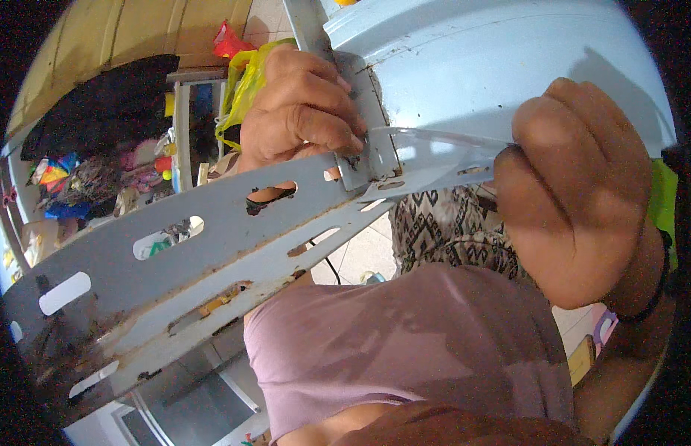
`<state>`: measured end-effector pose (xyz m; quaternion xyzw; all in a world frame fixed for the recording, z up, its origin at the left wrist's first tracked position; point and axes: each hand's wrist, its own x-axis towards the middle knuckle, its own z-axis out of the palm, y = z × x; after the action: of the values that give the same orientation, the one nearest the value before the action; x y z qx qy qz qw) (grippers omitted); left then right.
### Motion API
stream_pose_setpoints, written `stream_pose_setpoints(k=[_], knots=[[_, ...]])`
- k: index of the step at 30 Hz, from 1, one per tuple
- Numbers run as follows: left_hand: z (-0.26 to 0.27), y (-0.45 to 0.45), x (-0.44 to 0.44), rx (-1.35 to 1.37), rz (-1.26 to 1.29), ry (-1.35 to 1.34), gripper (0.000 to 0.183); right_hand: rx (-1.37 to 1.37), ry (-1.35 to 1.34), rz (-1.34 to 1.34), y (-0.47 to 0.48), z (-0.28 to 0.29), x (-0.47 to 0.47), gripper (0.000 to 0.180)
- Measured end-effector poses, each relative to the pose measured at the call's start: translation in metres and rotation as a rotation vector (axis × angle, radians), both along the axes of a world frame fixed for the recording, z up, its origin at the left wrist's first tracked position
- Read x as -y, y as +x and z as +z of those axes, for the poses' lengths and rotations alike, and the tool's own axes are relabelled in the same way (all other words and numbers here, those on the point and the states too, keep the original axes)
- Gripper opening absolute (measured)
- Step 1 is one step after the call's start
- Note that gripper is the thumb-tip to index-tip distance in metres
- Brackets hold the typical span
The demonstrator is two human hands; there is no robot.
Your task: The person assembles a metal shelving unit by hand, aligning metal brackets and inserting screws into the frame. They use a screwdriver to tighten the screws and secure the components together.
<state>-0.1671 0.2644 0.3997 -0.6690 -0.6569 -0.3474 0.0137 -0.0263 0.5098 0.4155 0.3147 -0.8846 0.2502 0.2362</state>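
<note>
A grey slotted-angle steel post (211,223) with rust along its fold crosses the view from lower left. It meets a light-blue metal shelf panel (446,78) at a grey flange (361,120). My left hand (303,108) curls its fingers over that flange beside the corner. From the corner a clear plastic strip (451,139) stretches to the right, drawn fairly taut. Its far end disappears into my right hand (574,184), which is closed in a fist with thumb and forefinger pinching it. The fingers cover whatever part they hold.
A yellow plastic bag (245,78) hangs behind my left hand, with a red bag (228,39) above it. Cluttered shelving (100,178) stands at the left. Beneath are a tiled floor (356,253), patterned cloth (451,228) and a mauve top (412,334) close to me.
</note>
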Motion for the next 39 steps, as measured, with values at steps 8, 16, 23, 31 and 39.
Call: stream_pose_setpoints(k=[8, 16, 23, 31, 39], knots=[[0.002, 0.003, -0.002, -0.057, -0.034, -0.013, 0.007, 0.065, 0.036, 0.022, 0.007, 0.005, -0.003, 0.033], [0.009, 0.018, -0.002, -0.100, 0.113, -0.099, 0.024, -0.079, -0.010, -0.019, 0.002, -0.009, 0.006, 0.038], [0.020, 0.023, -0.003, -0.171, 0.033, -0.181, 0.024, -0.015, 0.022, 0.006, 0.011, -0.005, -0.004, 0.035], [0.022, 0.022, 0.003, -0.189, -0.017, -0.134, 0.021, 0.182, -0.229, -0.041, 0.021, 0.017, 0.008, 0.025], [0.022, 0.014, 0.015, -0.192, -0.011, -0.130, 0.023, 0.281, -0.288, 0.019, -0.004, 0.036, 0.023, 0.038]])
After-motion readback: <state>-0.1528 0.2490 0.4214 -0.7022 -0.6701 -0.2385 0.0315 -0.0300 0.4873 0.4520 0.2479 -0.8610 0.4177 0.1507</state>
